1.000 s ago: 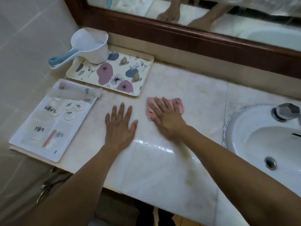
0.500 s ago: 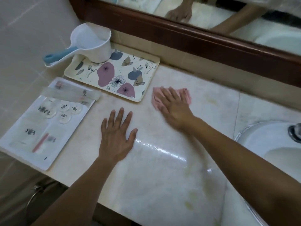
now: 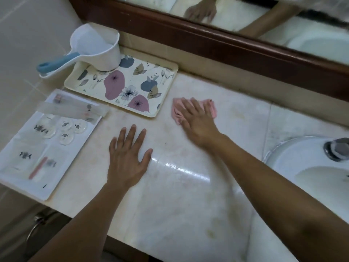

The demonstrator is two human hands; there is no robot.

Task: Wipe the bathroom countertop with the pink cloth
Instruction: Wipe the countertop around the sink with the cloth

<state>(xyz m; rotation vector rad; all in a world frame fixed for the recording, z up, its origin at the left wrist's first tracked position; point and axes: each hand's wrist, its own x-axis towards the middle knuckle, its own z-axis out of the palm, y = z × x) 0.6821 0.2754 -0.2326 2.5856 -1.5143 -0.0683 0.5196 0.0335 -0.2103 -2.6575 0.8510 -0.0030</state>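
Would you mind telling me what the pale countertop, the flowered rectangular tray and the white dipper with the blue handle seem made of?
The pale countertop looks like polished stone, probably marble: faint veining, bright glare streak. The flowered rectangular tray seems melamine or plastic: smooth printed face, rounded raised rim. The white dipper with the blue handle looks moulded plastic, smooth.

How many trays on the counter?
2. The floral tray sits at the back left with a white scoop on it; the white tray lies at the left edge, holding wrapped toiletries.

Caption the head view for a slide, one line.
Right hand presses the pink cloth flat on the marble countertop beside a floral tray; left hand rests palm-down.
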